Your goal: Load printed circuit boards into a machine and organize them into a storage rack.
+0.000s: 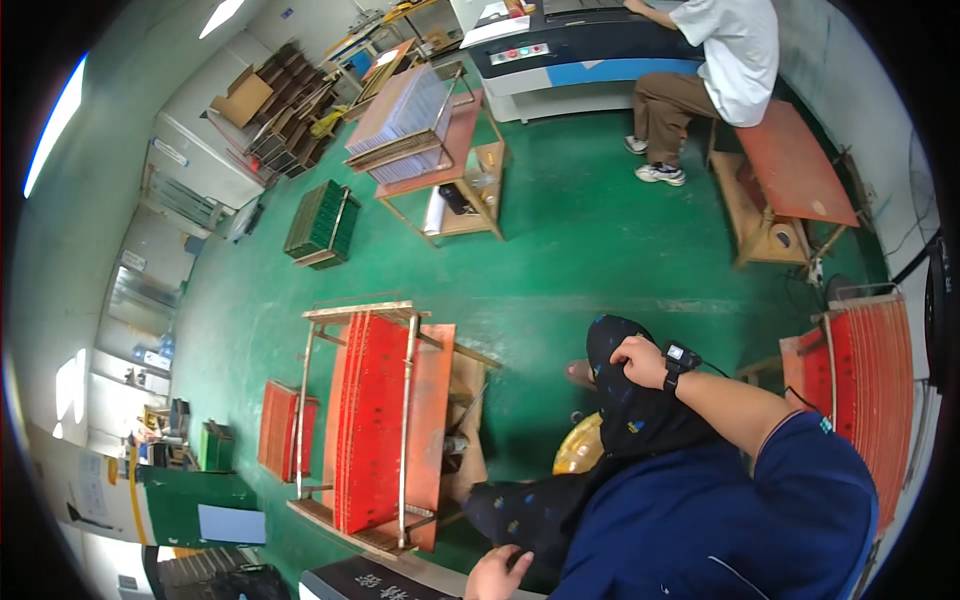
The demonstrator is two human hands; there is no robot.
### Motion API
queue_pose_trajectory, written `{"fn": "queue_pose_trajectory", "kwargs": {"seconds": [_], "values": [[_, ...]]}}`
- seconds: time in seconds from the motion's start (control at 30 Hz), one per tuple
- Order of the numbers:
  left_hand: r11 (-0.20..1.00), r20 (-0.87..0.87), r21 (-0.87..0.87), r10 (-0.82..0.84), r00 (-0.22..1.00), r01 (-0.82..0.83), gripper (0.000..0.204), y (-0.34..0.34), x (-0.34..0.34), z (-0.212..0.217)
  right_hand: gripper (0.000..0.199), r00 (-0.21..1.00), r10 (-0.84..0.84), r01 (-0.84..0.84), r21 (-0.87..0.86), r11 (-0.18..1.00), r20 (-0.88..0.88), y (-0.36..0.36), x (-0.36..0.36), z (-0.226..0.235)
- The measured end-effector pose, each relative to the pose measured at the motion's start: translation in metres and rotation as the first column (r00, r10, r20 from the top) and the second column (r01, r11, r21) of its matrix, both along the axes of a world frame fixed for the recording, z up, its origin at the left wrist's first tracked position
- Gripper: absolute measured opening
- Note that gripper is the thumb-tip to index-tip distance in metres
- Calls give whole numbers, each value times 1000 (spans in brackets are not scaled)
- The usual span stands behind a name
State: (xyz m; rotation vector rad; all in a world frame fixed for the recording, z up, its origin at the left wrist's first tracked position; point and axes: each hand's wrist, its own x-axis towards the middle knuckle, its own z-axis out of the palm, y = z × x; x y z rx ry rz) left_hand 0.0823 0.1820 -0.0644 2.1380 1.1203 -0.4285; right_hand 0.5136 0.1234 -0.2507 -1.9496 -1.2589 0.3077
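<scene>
My right hand (pixel 640 361) rests on the knee of my dark patterned trousers (pixel 640 415), its fingers loosely bent and apart from the thumb, with nothing visible in it. A black wrist device (pixel 681 361) with a small screen is strapped on that wrist, and a thin cable runs from it. Low in the view, my left hand (pixel 500 573) is beside my other thigh, thumb and fingers apart, holding nothing I can see. It is nearest to the dark top of a machine (pixel 365 580) at the lower edge, which is mostly cut off.
A rack of red panels (pixel 375 425) stands left of my legs; another red stack (pixel 868 390) stands at my right. A yellow round object (pixel 580 445) is under my legs. Farther off are a trolley of pale panels (pixel 405 115), a green rack (pixel 322 222) and a person (pixel 740 60) seated at a machine.
</scene>
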Motion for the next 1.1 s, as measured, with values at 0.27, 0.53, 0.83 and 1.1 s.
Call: {"fn": "queue_pose_trajectory", "kwargs": {"seconds": [0.27, 0.53, 0.83, 1.1], "values": [[989, 459, -40, -111, 882, 145, 24, -12, -12, -6, 28, 978, -146, 141, -42, 989, -148, -79, -33, 48], [990, 550, -93, 141, 823, -108, 28, -5, -18, 16, 30, 993, -50, 49, -12, 999, -111, -50, -43, 91], [998, 512, -22, -37, 858, 57, 25, -6, -20, 0, 25, 938, 344, -312, -319, 895, 48, -24, -107, 10], [995, 398, 100, -47, 916, 8, 28, -8, -21, 4, 27, 934, 202, -281, -257, 925, -294, 8, -85, -10]]}}
